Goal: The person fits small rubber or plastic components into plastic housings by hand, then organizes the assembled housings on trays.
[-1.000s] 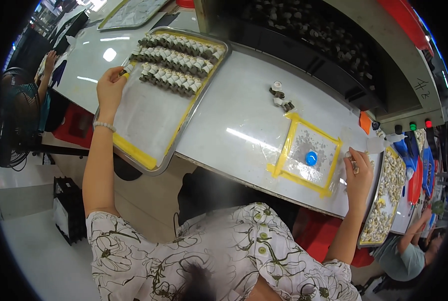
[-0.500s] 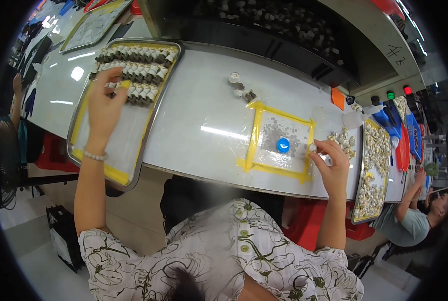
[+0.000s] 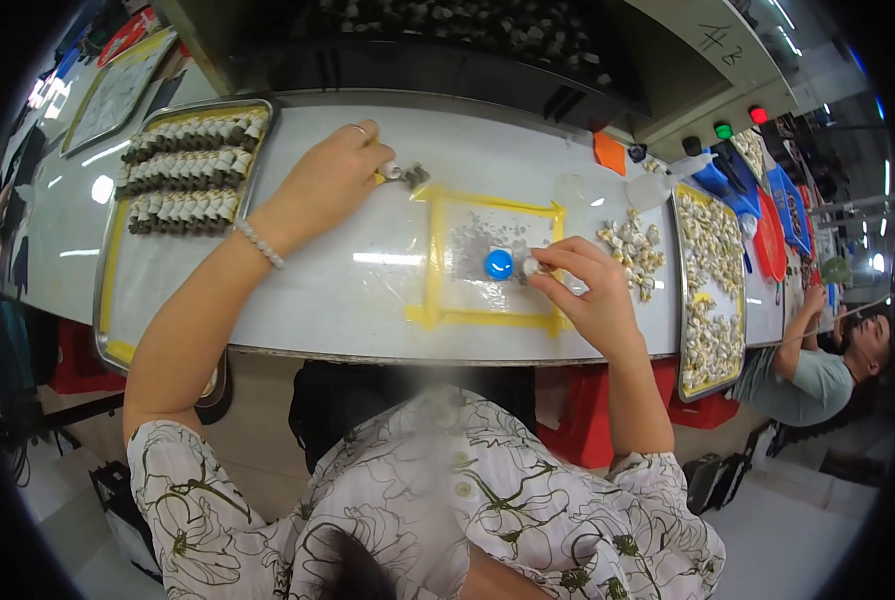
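Note:
My left hand (image 3: 332, 185) reaches over the table with its fingers closed at a small white piece (image 3: 392, 170); the fingers partly hide the piece. A yellow cover shows at one fingertip. A dark grey piece (image 3: 414, 178) lies just beside it. My right hand (image 3: 597, 298) pinches another small white piece (image 3: 532, 266), close to the right of a round blue cap (image 3: 499, 264). That cap sits inside a yellow-taped square (image 3: 432, 250) on the table, among grey spots. Three rows of white-and-grey pieces (image 3: 187, 168) stand in the metal tray (image 3: 114, 235) at the left.
Loose whitish pieces (image 3: 632, 245) lie in a pile right of the taped square, beside a metal tray (image 3: 683, 340) full of similar pieces. A clear squeeze bottle (image 3: 652, 188) and an orange sheet (image 3: 609, 153) are behind. A dark-fronted cabinet (image 3: 417, 70) borders the far side. Another person (image 3: 802, 375) works at right.
My left hand has left the tray rows and moved right to the loose pieces on the table. My right hand has brought its white piece closer to the blue cap. The view has shifted.

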Motion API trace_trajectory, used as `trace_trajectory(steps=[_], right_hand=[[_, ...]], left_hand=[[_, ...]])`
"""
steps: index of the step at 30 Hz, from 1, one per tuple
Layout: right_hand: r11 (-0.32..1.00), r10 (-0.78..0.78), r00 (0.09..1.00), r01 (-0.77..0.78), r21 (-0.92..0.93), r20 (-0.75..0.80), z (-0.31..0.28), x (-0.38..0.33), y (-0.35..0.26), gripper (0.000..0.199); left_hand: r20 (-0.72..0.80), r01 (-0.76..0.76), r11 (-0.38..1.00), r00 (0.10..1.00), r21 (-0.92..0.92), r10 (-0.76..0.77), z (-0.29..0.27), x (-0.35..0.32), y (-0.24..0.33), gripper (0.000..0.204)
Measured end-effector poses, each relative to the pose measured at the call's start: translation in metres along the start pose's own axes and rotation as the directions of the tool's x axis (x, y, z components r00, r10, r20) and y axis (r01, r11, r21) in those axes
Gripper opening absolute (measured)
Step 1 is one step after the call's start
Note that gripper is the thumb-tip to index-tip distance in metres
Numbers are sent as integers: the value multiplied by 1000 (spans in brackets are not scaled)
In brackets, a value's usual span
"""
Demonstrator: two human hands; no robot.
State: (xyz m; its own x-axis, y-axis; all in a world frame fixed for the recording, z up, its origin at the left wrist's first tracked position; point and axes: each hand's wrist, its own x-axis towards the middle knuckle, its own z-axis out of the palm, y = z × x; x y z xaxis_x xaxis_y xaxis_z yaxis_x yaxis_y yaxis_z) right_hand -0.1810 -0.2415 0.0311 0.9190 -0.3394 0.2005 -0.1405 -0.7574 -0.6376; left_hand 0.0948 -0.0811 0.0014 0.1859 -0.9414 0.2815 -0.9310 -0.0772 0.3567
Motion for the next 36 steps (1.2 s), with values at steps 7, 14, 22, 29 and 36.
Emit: trace_trajectory(steps=[7,14,22,29,36], right_hand=[[974,-172,980,184,-132,95,7,18,-8,22],[964,-150,975,182,-197,167,10,22,-5,20],[997,-71,995,70,19,66,10,17,-4,22],[969,-21,999,9,249,47,7,14,-12,23],[933,-41,996,10,359,78,13,16,-24,26]], left_hand=[[-130,128,928,974,-351,-183,-22,-26,34,23],[272,355,63,808,-933,-523,-23,-85,85,25],[293,164,-283,808,-945,-511,30,-82,118,29],[261,107,-323,837,-940,-481,58,-63,128,22],[222,56,-332,845,-941,-486,60,-63,129,23]])
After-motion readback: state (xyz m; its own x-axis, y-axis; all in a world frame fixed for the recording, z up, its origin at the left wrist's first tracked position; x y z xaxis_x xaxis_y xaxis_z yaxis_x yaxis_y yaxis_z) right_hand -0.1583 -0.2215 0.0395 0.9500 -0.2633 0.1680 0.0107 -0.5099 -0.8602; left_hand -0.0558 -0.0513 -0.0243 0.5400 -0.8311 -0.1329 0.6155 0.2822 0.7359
